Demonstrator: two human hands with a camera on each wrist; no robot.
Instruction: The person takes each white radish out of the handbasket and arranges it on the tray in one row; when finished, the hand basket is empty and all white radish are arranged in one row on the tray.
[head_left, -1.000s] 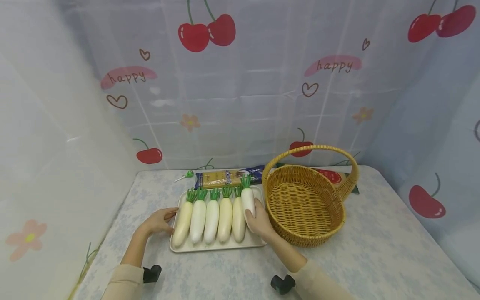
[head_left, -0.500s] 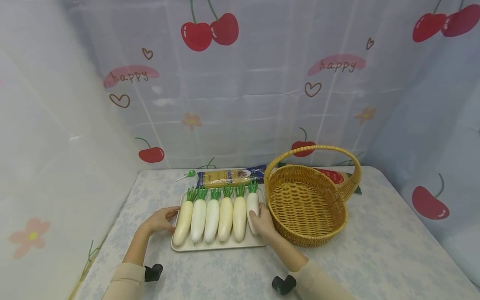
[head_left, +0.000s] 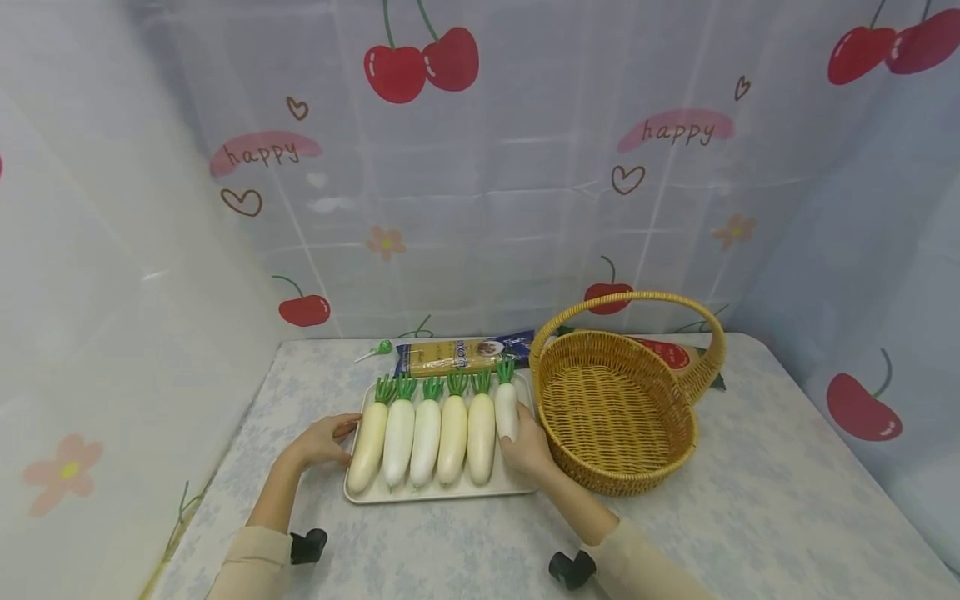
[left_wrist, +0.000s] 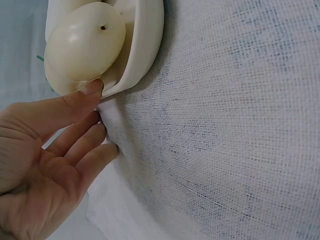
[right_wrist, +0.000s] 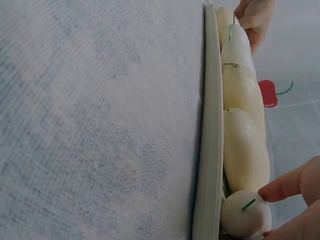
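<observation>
Several white radishes with green tops lie side by side on a pale rectangular tray [head_left: 420,497]. At the row's right end my right hand [head_left: 529,450] grips a white radish [head_left: 506,406], its root end showing between thumb and fingers in the right wrist view. My left hand [head_left: 321,440] holds the tray's left edge beside the leftmost, yellowish radish [head_left: 367,448]. In the left wrist view, the thumb [left_wrist: 92,89] lies at the tray's rim, below that radish's rounded end, with the other fingers curled against the outer side.
A wicker basket [head_left: 543,400] with a tall handle stands close to the tray's right side. Behind the tray lie a yellow-and-blue packet [head_left: 435,358] and a green lollipop [head_left: 384,347]. A red-labelled package [head_left: 671,354] shows partly behind the basket.
The radish in my right hand has moved right and toward me, from overlapping its neighbour to lying at the row's right end. My left hand has stayed at the tray's edge.
</observation>
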